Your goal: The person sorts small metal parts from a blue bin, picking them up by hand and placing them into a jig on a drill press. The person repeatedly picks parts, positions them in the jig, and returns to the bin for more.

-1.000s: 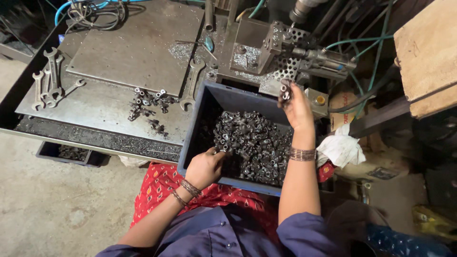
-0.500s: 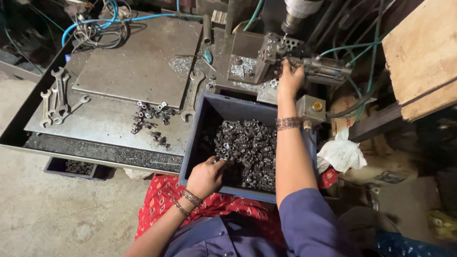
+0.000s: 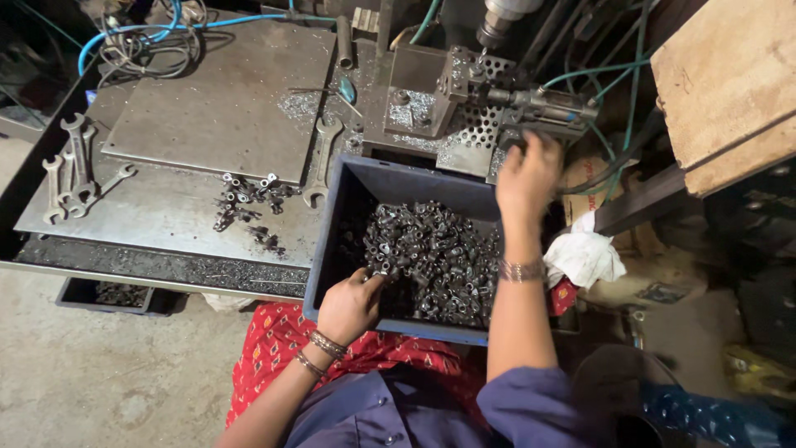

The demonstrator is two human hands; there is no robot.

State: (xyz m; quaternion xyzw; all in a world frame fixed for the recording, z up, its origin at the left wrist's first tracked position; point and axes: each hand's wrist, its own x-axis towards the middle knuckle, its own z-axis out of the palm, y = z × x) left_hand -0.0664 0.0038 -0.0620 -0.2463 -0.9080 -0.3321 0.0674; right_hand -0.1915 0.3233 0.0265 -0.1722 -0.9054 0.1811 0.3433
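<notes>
left hand (image 3: 350, 305) grip pinching small metal parts (image 3: 435, 261) in blue bin (image 3: 332, 241); right hand (image 3: 527, 176) at drill fixture (image 3: 464, 99), grip unclear

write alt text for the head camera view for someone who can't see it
A seated person's left hand digs into a blue bin of small metal parts while the right hand reaches up to a drilling fixture. Spanners and loose parts lie on the steel table at left.

Left hand (image 3: 350, 305) among small metal parts (image 3: 431, 261) in blue bin (image 3: 348, 199); right hand (image 3: 527, 176) against perforated machine fixture (image 3: 468, 124).
</notes>
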